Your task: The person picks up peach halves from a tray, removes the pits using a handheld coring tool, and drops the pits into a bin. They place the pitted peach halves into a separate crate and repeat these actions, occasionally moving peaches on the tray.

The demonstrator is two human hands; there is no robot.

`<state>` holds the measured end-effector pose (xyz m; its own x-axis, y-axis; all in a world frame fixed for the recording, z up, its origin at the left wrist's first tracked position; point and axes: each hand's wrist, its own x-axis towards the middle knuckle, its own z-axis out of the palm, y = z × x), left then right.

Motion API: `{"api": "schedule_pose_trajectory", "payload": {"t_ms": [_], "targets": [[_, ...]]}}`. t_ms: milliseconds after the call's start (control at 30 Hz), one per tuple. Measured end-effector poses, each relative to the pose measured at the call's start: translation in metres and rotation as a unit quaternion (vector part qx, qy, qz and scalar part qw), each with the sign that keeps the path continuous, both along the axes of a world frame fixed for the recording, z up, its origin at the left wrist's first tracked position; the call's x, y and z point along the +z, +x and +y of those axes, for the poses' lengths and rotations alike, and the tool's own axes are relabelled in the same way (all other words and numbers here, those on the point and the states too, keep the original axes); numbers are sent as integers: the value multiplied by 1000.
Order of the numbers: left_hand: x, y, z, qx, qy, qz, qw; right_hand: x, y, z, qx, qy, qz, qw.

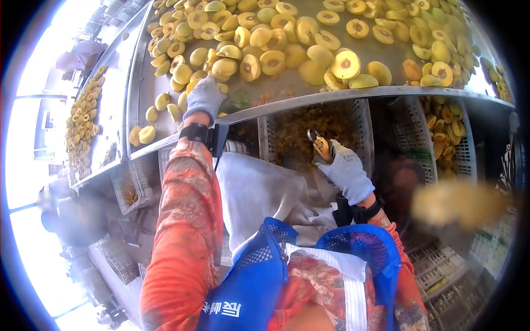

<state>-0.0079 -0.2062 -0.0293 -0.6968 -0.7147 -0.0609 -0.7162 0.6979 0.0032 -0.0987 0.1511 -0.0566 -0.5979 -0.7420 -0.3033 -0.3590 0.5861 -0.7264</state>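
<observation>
Right up close at the bottom, you get the person's blue mesh vest (353, 251) and both arms in orange patterned sleeves, each with a black band at the wrist. A white cloth (259, 190) is draped just past the chest, between the two arms.

Both hands are in grey gloves and well apart. The right hand (346, 172) sits lower, below the counter edge, clamped around a looped tool (319, 143). It has a yellowish-orange body with a small metal loop poking out the top. Off to its right there's a blurry yellow blob (458, 204), no idea what that is.

Behind that hand, under the counter, a grey plastic crate (361, 118) holds brownish-yellow scraps, and another crate (409, 129) to the right has yellow fruit pieces in it.

The left hand (204, 98) reaches further out, palm down on the steel counter (309, 98) just past its front rim, right in among the fruit halves (287, 47). You only see the back of the glove, so can't tell if the fingers are closed on anything. A few halves are touching or just beside it.

The rest of the counter is loaded with yellow halved fruit, lots of them cut side up with the dark pit hollow showing. Way off to the left, a second counter (113, 105) carries a strip of the same fruit, with another person (80, 55) at its far end, washed out by daylight.
</observation>
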Motion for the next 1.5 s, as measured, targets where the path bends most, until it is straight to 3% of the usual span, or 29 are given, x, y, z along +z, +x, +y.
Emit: {"api": "schedule_pose_trajectory", "payload": {"t_ms": [33, 100, 133, 167, 233, 300, 333, 367, 400, 467, 533, 600, 667, 733, 767, 800, 833, 867, 900, 967, 1000, 1067, 1133, 1200, 1300, 1367, 1500], "targets": [[0, 6, 1, 15, 85, 99, 991, 5, 3, -5, 6, -17, 15, 1000], [1, 22, 10, 42, 251, 289, 923, 21, 12, -17, 18, -50, 46, 998], [31, 25, 48, 108, 408, 404, 811, 30, 17, -24, 23, -87, 50, 995], [48, 33, 71, 58, 477, 456, 749, 37, 25, -31, 29, -93, 53, 994], [44, 41, 99, 50, 629, 517, 578, 49, 35, -48, 39, -109, 69, 991], [24, 43, 121, 65, 626, 568, 530, 49, 41, -61, 41, -121, 96, 987], [27, 45, 136, 55, 706, 571, 416, 49, 45, -64, 34, -125, 118, 985], [15, 45, 140, 110, 737, 554, 372, 49, 46, -64, 27, -129, 140, 981], [5, 47, 146, 32, 665, 582, 467, 46, 47, -62, 24, -150, 154, 976], [3, 44, 160, -20, 597, 616, 514, 50, 49, -56, 26, -105, 166, 980], [6, 38, 172, 31, 630, 644, 433, 50, 52, -51, 23, -88, 173, 981], [5, 38, 185, -8, 598, 667, 444, 49, 54, -50, 11, -101, 176, 979], [17, 33, 193, 21, 594, 662, 456, 47, 57, -48, 6, -91, 158, 983], [33, 27, 196, 121, 613, 628, 465, 40, 63, -49, -2, -100, 117, 988], [28, 27, 198, 43, 440, 628, 641, 31, 70, -49, -9, -114, 86, 990], [19, 29, 200, -38, 238, 585, 774, 26, 73, -49, -15, -127, 55, 990], [15, 29, 202, -119, 21, 504, 855, 25, 72, -47, -14, -149, 16, 989], [12, 27, 205, -68, 232, 553, 797, 24, 70, -45, -15, -171, -22, 985], [11, 25, 209, 20, 406, 600, 689, 22, 69, -42, -15, -193, -60, 979], [18, 31, 199, 47, 600, 544, 585, 18, 59, -33, 8, -163, 12, 986], [22, 32, 189, 54, 701, 504, 502, 17, 53, -28, 20, -148, 49, 988], [23, 35, 180, -124, 518, 427, 731, 23, 50, -30, 35, -119, 82, 989], [31, 30, 190, -66, 540, 490, 681, 26, 58, -35, 10, -125, 100, 987], [35, 28, 205, 22, 611, 566, 552, 27, 62, -37, -10, -144, 110, 984], [40, 24, 220, 19, 503, 637, 584, 27, 67, -36, -20, -159, 93, 983], [44, 25, 225, 34, 500, 639, 584, 31, 72, -35, -13, -133, 57, 989], [53, 31, 230, 43, 503, 612, 609, 26, 79, -30, -3, -204, 1, 979]]}}
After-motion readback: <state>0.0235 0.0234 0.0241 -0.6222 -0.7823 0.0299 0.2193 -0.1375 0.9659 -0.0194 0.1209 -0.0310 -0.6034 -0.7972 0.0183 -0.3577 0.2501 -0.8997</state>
